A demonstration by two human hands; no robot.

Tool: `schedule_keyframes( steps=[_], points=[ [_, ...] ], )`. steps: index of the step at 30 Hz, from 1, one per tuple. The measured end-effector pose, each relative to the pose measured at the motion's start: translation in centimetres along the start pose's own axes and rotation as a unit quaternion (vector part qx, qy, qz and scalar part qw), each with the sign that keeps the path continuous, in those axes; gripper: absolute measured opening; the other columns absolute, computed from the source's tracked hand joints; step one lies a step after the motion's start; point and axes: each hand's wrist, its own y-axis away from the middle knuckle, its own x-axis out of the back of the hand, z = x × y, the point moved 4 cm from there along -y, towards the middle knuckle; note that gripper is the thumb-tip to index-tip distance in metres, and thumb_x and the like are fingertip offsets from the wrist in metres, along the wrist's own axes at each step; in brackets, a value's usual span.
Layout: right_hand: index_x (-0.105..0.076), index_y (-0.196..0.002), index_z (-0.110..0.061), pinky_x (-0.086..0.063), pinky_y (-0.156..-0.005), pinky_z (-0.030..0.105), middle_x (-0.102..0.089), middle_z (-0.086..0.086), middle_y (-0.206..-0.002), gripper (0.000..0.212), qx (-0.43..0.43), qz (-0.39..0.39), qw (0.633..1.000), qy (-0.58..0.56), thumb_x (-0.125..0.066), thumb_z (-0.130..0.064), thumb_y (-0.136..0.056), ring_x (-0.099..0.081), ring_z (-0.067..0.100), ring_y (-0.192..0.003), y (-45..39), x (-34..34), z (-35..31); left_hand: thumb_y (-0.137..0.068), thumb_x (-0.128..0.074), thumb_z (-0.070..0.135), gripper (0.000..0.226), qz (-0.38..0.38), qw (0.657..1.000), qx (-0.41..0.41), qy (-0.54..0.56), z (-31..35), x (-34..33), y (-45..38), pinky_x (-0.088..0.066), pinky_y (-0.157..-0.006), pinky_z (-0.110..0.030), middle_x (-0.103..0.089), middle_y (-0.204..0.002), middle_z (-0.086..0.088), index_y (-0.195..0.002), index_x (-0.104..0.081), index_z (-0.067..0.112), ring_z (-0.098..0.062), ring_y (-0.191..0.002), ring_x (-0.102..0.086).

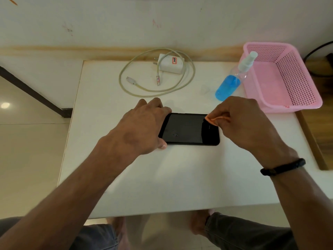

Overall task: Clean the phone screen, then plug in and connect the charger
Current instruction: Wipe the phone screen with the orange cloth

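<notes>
A black phone (187, 129) lies flat, screen up, in the middle of the white table (162, 177). My left hand (142, 125) grips its left end, fingers over the far edge and thumb on the near edge. My right hand (246, 121) pinches a small orange cloth (214, 120) against the phone's upper right corner. A white charger block (170, 64) with two pins lies at the far edge, its pale cable (180, 85) coiled around it, both plug ends loose.
A spray bottle of blue liquid (228, 85) lies tipped against a pink perforated basket (288, 98) at the table's far right. Its small clear cap (205, 89) sits beside it. A wall rises behind the table; a wooden surface (317, 141) adjoins on the right.
</notes>
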Motion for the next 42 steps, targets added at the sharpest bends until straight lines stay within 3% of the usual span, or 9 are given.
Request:
schedule_keyframes(
  steps=[5, 10, 16, 20, 24, 29, 32, 37, 42],
  points=[
    [-0.078, -0.113, -0.013, -0.05, -0.093, 0.023, -0.071, 0.006, -0.109, 0.025, -0.011, 0.035, 0.999, 0.009, -0.059, -0.005, -0.098, -0.068, 0.022, -0.096, 0.0, -1.5, -1.8, -0.077, -0.084, 0.046, 0.079, 0.001, 1.0, 0.004, 0.004, 0.1, 0.1, 0.1, -0.053, -0.092, -0.04, -0.044, -0.137, 0.008, -0.144, -0.046, 0.029, -0.021, -0.121, -0.044],
    [-0.079, -0.109, -0.012, -0.057, -0.088, 0.04, -0.065, 0.008, -0.107, 0.023, 0.05, 0.024, 0.998, 0.016, -0.061, -0.006, -0.097, -0.064, 0.025, -0.093, 0.4, -2.4, -3.7, -0.077, -0.083, 0.046, 0.077, 0.001, 1.0, 0.006, 0.001, 0.2, 0.2, 0.1, -0.051, -0.086, -0.036, -0.045, -0.136, 0.008, -0.142, -0.047, 0.029, -0.021, -0.121, -0.045],
    [-0.079, -0.116, -0.025, -0.049, -0.083, 0.021, -0.064, -0.001, -0.113, 0.022, 0.076, -0.043, 0.996, 0.014, -0.065, -0.02, -0.099, -0.063, 0.018, -0.099, 0.7, -2.7, -4.5, -0.076, -0.085, 0.046, 0.076, 0.001, 1.0, 0.008, 0.011, 0.1, 0.2, 0.2, -0.048, -0.082, -0.035, -0.045, -0.134, 0.007, -0.141, -0.049, 0.028, -0.021, -0.12, -0.045],
    [-0.081, -0.111, -0.03, -0.051, -0.081, 0.023, -0.065, -0.008, -0.112, 0.022, 0.094, -0.112, 0.989, 0.008, -0.068, -0.019, -0.096, -0.063, 0.015, -0.099, 1.2, -2.6, -4.5, -0.073, -0.087, 0.045, 0.075, 0.002, 1.0, 0.008, 0.007, 0.2, 0.1, 0.0, -0.046, -0.078, -0.034, -0.047, -0.126, 0.006, -0.136, -0.052, 0.027, -0.021, -0.115, -0.046],
    [-0.081, -0.104, -0.033, -0.043, -0.07, 0.008, -0.065, -0.015, -0.109, 0.022, 0.08, -0.168, 0.982, 0.007, -0.072, -0.017, -0.092, -0.064, 0.012, -0.098, 1.3, -2.4, -3.8, -0.072, -0.087, 0.044, 0.073, 0.003, 1.0, 0.005, 0.013, 0.2, 0.1, 0.0, -0.046, -0.077, -0.034, -0.047, -0.122, 0.006, -0.135, -0.053, 0.028, -0.02, -0.113, -0.046],
    [-0.082, -0.091, -0.036, -0.045, -0.054, 0.002, -0.07, -0.023, -0.088, 0.021, 0.024, -0.208, 0.978, -0.014, -0.079, -0.016, -0.087, -0.066, 0.001, -0.077, 1.3, -1.5, -2.0, -0.074, -0.086, 0.042, 0.073, 0.0, 1.0, -0.006, 0.021, 0.1, 0.2, 0.0, -0.05, -0.082, -0.036, -0.046, -0.124, 0.007, -0.137, -0.051, 0.029, -0.02, -0.113, -0.044],
    [-0.083, -0.083, -0.034, -0.044, -0.053, 0.002, -0.072, -0.019, -0.079, 0.019, -0.004, -0.2, 0.98, -0.02, -0.083, -0.015, -0.083, -0.064, -0.011, -0.077, 1.3, -0.5, -0.7, -0.076, -0.085, 0.042, 0.074, -0.006, 1.0, -0.008, 0.02, 0.1, 0.2, 0.0, -0.05, -0.086, -0.037, -0.046, -0.127, 0.007, -0.14, -0.05, 0.029, -0.02, -0.115, -0.044],
    [-0.079, -0.082, -0.035, -0.044, -0.058, 0.014, -0.074, -0.01, -0.089, 0.024, -0.045, -0.128, 0.991, -0.012, -0.08, -0.011, -0.086, -0.068, 0.006, -0.079, 1.0, 0.2, 0.7, -0.077, -0.084, 0.042, 0.073, -0.008, 1.0, -0.007, 0.007, 0.2, 0.3, 0.1, -0.052, -0.091, -0.04, -0.046, -0.129, 0.006, -0.14, -0.05, 0.027, -0.022, -0.115, -0.045],
    [-0.082, -0.094, -0.024, -0.039, -0.068, 0.007, -0.067, -0.013, -0.085, 0.02, -0.036, -0.026, 0.999, 0.004, -0.072, -0.007, -0.092, -0.062, 0.005, -0.075, 0.3, 0.0, 0.3, -0.078, -0.085, 0.042, 0.076, -0.008, 1.0, -0.004, -0.007, 0.5, 0.2, -0.1, -0.05, -0.09, -0.036, -0.046, -0.133, 0.006, -0.143, -0.047, 0.027, -0.022, -0.12, -0.045]
  ],
)
